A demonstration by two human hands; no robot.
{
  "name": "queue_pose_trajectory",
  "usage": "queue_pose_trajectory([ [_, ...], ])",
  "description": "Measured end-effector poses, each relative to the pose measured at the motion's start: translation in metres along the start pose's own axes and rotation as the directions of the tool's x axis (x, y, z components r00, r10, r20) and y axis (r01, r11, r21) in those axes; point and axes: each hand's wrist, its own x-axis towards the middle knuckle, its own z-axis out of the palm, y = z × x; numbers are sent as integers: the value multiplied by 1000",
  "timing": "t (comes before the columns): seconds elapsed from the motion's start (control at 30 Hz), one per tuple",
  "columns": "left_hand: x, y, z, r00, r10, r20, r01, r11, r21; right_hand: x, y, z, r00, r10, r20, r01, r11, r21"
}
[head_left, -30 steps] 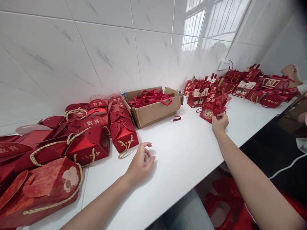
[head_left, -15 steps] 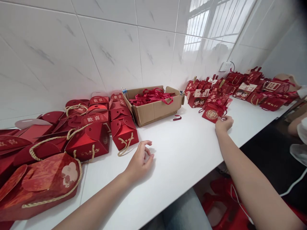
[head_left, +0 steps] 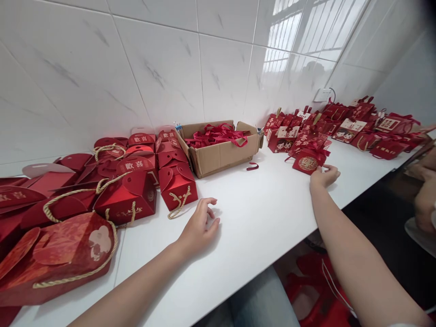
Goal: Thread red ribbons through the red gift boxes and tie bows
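My left hand (head_left: pixel 199 227) rests on the white counter (head_left: pixel 265 218) with its fingers loosely curled and apart, holding nothing. It lies just right of a folded red gift box with a rope handle (head_left: pixel 177 186). My right hand (head_left: pixel 323 176) is stretched far to the right, fingers spread on the counter. Its thumb touches the lower edge of a small red ribbon-tied gift box (head_left: pixel 308 161), without gripping it.
An open cardboard box of red ribbons (head_left: pixel 221 150) stands by the tiled wall. Flat and folded red boxes (head_left: pixel 68 213) pile up at the left, finished boxes (head_left: pixel 357 122) at the far right. A loose ribbon piece (head_left: pixel 252 166) lies nearby. Another person's hand (head_left: pixel 424 200) shows at the right edge.
My right hand let go of the small ribbon-tied box after setting it down and now lies spread beside it. The left hand barely moved. The view shifted slightly.
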Motion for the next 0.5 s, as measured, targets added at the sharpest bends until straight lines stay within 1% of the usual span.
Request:
queue_pose_trajectory([
  [0.3,-1,1,-1,1000,1,22,-1,1000,5,-4,-7,-6,1000,12,-3,-12,999,-49],
  [0.5,-1,3,-2,999,-35,33,35,999,16,-5,-7,-9,1000,-28,-6,28,995,-95],
])
